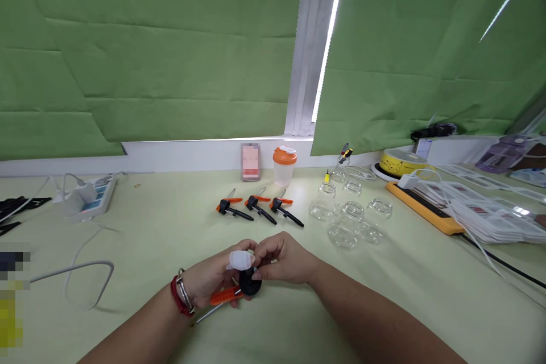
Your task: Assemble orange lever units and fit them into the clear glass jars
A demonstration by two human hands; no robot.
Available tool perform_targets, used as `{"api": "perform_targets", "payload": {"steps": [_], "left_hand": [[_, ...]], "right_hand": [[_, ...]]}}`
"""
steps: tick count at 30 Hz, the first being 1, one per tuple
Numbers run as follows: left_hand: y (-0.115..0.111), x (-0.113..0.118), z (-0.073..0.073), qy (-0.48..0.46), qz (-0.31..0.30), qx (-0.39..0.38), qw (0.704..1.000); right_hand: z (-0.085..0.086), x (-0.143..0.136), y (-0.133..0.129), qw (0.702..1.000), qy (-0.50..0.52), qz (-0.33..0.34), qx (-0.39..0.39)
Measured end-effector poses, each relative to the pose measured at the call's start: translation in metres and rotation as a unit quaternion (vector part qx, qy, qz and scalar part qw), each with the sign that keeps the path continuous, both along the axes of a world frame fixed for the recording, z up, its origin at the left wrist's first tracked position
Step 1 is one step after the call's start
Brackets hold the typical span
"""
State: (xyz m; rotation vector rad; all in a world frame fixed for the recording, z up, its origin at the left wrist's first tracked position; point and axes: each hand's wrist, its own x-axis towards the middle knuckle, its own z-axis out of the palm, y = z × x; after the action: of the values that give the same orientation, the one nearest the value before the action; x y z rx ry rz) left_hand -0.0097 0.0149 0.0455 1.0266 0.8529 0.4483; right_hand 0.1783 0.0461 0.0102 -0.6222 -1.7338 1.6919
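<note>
My left hand (213, 278) is closed around an orange-and-black lever piece with a round black cap (249, 282), an orange lever (226, 295) and a thin metal rod (208, 314) sticking out below. A white, translucent covering (240, 260) sits at the left thumb; I cannot tell if it is a wrap or a loose part. Fingers of my right hand (285, 259) pinch at the upper edge of the black cap, and whatever small part they grip is hidden. Beyond the hands lie three similar lever pieces (260, 208) in a row.
Several clear glass vessels (353, 213) stand right of centre, screwdrivers (343, 156) behind them. An orange-lidded cup (284, 166) and a phone (250, 162) are at the wall. Power strips (100, 193) with cables lie left and right; stacked sheets (482, 210) sit far right.
</note>
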Motion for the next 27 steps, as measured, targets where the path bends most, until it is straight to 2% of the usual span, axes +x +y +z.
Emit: {"api": "perform_targets", "payload": {"steps": [4, 13, 27], "left_hand": [[0.0001, 0.0002, 0.0000, -0.003, -0.004, 0.005, 1.000], [-0.0011, 0.0011, 0.0005, 0.001, -0.001, 0.010, 1.000], [-0.0005, 0.0004, 0.0010, -0.003, -0.009, 0.008, 1.000]], "right_hand": [[0.0003, -0.0002, -0.0001, 1.000, -0.003, -0.001, 0.007], [0.0009, -0.0025, -0.0007, 0.999, 0.029, 0.002, -0.033], [0.0014, 0.0004, 0.0009, 1.000, -0.021, -0.004, -0.005]]}}
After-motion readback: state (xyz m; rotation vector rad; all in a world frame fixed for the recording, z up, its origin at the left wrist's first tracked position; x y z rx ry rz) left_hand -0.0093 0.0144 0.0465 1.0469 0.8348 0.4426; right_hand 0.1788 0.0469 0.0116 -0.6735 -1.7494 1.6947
